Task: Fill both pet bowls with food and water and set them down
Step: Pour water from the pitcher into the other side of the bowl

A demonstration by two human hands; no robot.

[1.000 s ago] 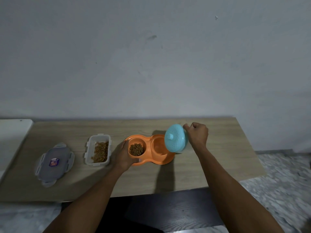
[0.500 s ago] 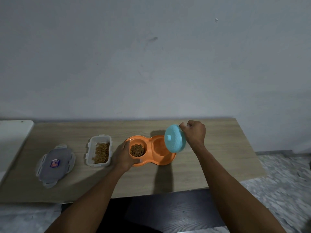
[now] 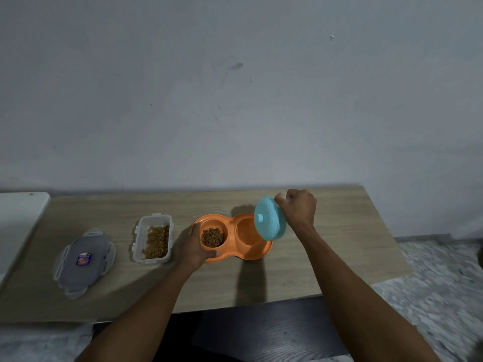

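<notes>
An orange double pet bowl (image 3: 257,254) lies on the wooden table (image 3: 326,259). Its left well holds brown kibble (image 3: 212,236); the right well (image 3: 247,231) looks orange inside, and I cannot tell whether there is water in it. My left hand (image 3: 192,245) grips the bowl's left rim. My right hand (image 3: 298,211) holds a light blue lidded jug (image 3: 269,222) tipped sideways over the right well, its lid facing me. The jug's body is hidden behind the lid.
A clear plastic container (image 3: 153,240) with kibble stands left of the bowl. Its grey clip lid (image 3: 83,261) lies further left. A white surface (image 3: 18,220) adjoins the table's left end. A wall (image 3: 235,100) rises behind; patterned floor (image 3: 431,296) lies to the right.
My right hand has lifted slightly and tipped the blue jug more steeply over the right well. My left hand and the bowl have stayed in place.
</notes>
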